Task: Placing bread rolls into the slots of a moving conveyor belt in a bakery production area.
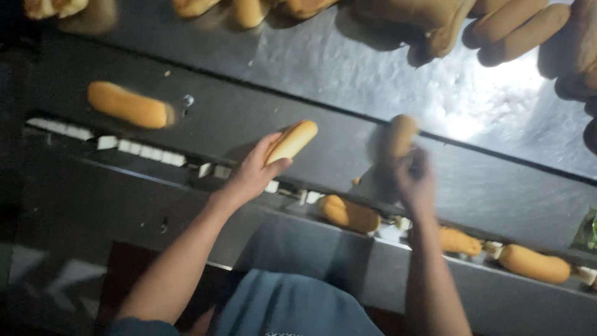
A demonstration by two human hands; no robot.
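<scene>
The roll (291, 142) in the left hand (254, 174) is golden-yellow, paler along one edge. The roll (400, 135) in the right hand (415, 180) is tan-brown. The loose roll (127, 105) is deep orange-gold. The bench (261, 81) is dull grey steel with a white glare patch. The conveyor (134, 147) has white links. The apron (292, 305) is blue-grey.

From my seat the view is dim, nearly black at nine o'clock, with one hard glare patch on the steel table (491, 99) at two o'clock. My right hand (415, 177) is smeared by motion blur, and the rolls along twelve o'clock look soft and cast dark shadows.
</scene>
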